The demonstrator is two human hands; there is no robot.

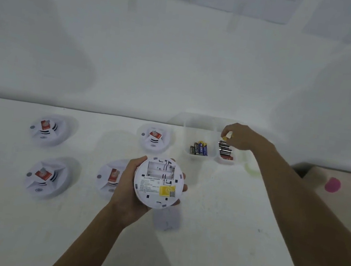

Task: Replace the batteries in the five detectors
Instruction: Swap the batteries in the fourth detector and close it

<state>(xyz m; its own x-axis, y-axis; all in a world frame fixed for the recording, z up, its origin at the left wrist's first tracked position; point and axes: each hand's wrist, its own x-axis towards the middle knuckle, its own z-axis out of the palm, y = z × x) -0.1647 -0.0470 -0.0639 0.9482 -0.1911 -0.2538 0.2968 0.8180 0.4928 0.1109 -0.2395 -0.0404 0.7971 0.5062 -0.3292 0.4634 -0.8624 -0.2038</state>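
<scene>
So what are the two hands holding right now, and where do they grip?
The left hand cups an upturned detector around its rim, battery bay open. The right hand pinches a small yellow-tipped battery by its end over the tray.

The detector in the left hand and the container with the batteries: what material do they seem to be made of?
Detector: apparently white moulded plastic with a matt finish; its back shows moulded slots, an open battery bay and a yellow sticker. Container: probably clear or frosted plastic, since the batteries show through its walls. The left hand holds the detector; the right hand reaches into the container.
</scene>
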